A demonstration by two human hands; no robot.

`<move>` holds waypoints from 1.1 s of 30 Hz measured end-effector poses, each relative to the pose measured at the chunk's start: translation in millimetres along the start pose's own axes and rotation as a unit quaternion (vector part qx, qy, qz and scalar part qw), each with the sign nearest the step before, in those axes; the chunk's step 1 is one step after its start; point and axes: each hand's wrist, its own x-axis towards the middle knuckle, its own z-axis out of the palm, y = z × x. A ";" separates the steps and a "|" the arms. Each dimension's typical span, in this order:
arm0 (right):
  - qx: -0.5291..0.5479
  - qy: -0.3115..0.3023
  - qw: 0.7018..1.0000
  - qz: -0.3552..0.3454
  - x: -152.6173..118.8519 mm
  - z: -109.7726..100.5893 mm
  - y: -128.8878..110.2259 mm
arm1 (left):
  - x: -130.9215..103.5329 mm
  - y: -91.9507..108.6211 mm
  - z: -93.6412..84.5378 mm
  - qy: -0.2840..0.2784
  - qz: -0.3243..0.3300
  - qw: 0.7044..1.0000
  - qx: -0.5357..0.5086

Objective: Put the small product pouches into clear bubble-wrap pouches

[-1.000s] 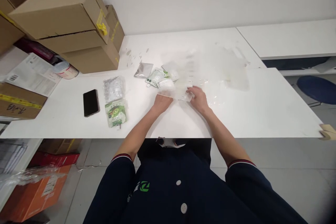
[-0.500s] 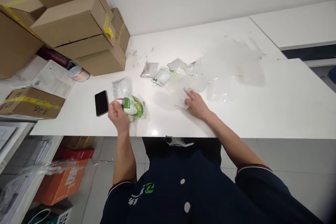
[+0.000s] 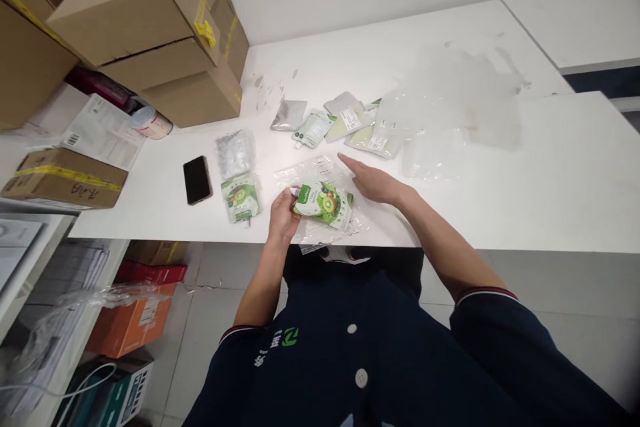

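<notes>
My left hand [image 3: 284, 215] grips a green and white spouted pouch [image 3: 327, 204] by its spout end, with fruit printed on its front. Under the pouch lies a clear plastic bag [image 3: 313, 171] near the table's front edge. My right hand [image 3: 373, 180] is held just right of the pouch, fingers stretched out and holding nothing. Left of my left hand, a green pouch in clear wrap [image 3: 241, 197] lies below a bundle of crumpled clear plastic [image 3: 234, 153]. Beyond my hands lie a silver pouch [image 3: 289, 115], a small spouted pouch [image 3: 313, 128] and several green packets [image 3: 376, 141].
A black phone [image 3: 197, 180] lies on the white table [image 3: 525, 207] at the left. Several clear bags [image 3: 450, 107] spread across the right side. Cardboard boxes [image 3: 130, 13] are stacked at the back left, with a can [image 3: 151, 123] beside them.
My left hand has carried the pouch rightward over the clear bag. My right hand has let go of the clear plastic, and its fingers are now straight. The camera view has shifted slightly.
</notes>
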 end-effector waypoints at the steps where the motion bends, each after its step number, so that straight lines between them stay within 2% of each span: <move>1: 0.016 0.018 1.000 0.013 0.9 -1.5 -4.6 | -2.9 -6.9 0.7 0.005 -0.006 1.000 0.001; 3: 0.039 0.025 0.999 0.002 -2.1 0.3 -15.2 | -9.6 -15.7 -1.2 0.010 -0.001 1.000 0.012; 5: 0.028 -0.012 0.998 -0.054 -10.4 9.4 -26.3 | -17.7 -17.5 -6.8 -0.002 0.022 0.998 0.052; 7: -0.024 -0.065 0.993 -0.100 -20.3 23.7 -35.6 | -27.7 -12.9 -15.6 -0.024 0.066 0.986 0.152; 8: -0.054 -0.081 0.989 -0.108 -24.5 31.3 -38.7 | -33.6 -8.6 -21.0 -0.031 0.102 0.968 0.226; 9: -0.080 -0.091 0.986 -0.113 -27.6 38.4 -40.5 | -40.1 -3.7 -26.9 -0.035 0.144 0.940 0.309; 11: -0.109 -0.092 0.982 -0.127 -30.3 48.5 -40.7 | -54.6 5.3 -39.1 -0.054 0.212 0.859 0.462; 13: -0.112 -0.083 0.979 -0.146 -29.2 51.4 -38.2 | -69.6 8.8 -50.8 -0.106 0.225 0.783 0.570; 15: -0.102 -0.077 0.979 -0.161 -27.2 48.0 -36.6 | -82.3 5.5 -61.4 -0.173 0.208 0.725 0.634; 17: -0.089 -0.076 0.977 -0.177 -26.9 41.6 -37.8 | -89.6 0.3 -70.8 -0.204 0.217 0.684 0.666; 19: -0.072 -0.086 0.973 -0.202 -28.4 36.6 -41.2 | -89.0 0.0 -78.6 -0.211 0.235 0.668 0.674; 22: -0.053 -0.120 0.962 -0.239 -30.7 37.4 -45.4 | -71.8 12.9 -83.3 -0.199 0.261 0.679 0.657; 24: -0.058 -0.141 0.957 -0.246 -30.3 42.8 -45.7 | -51.1 22.5 -79.5 -0.166 0.302 0.673 0.655; 25: -0.064 -0.147 0.956 -0.245 -29.4 45.8 -45.1 | -38.9 25.0 -75.5 -0.148 0.323 0.655 0.667; 27: -0.071 -0.152 0.955 -0.243 -27.2 50.6 -43.6 | -12.5 25.0 -65.0 -0.155 0.343 0.598 0.708; 30: -0.065 -0.154 0.956 -0.242 -25.1 53.4 -41.7 | 29.7 23.3 -49.1 -0.192 0.311 0.539 0.759; 31: -0.062 -0.154 0.956 -0.241 -25.0 53.6 -41.4 | 44.0 26.4 -44.8 -0.196 0.296 0.533 0.768; 33: -0.054 -0.154 0.957 -0.240 -25.6 53.6 -41.1 | 70.3 42.0 -37.6 -0.162 0.292 0.553 0.763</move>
